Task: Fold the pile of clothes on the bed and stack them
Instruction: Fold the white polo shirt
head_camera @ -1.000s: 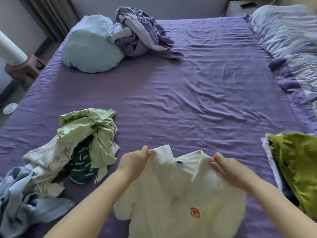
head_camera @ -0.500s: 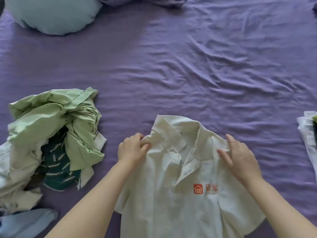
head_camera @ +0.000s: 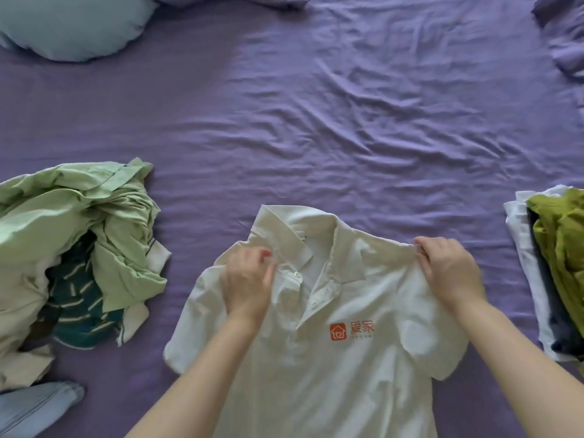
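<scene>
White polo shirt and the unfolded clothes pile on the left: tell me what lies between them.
Head view: only bare, wrinkled purple sheet separates the white polo shirt from the unfolded clothes pile; nothing else lies there.

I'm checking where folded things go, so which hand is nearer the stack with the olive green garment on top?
Right. The right hand pinches the white polo shirt at its shoulder, on the side toward the folded stack; the left hand is at the collar, farther away.

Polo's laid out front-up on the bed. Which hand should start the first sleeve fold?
Probably the right hand: it already pinches the white polo at its shoulder edge, ready to fold inward. The left hand sits nearer the collar, away from its sleeve.
</scene>
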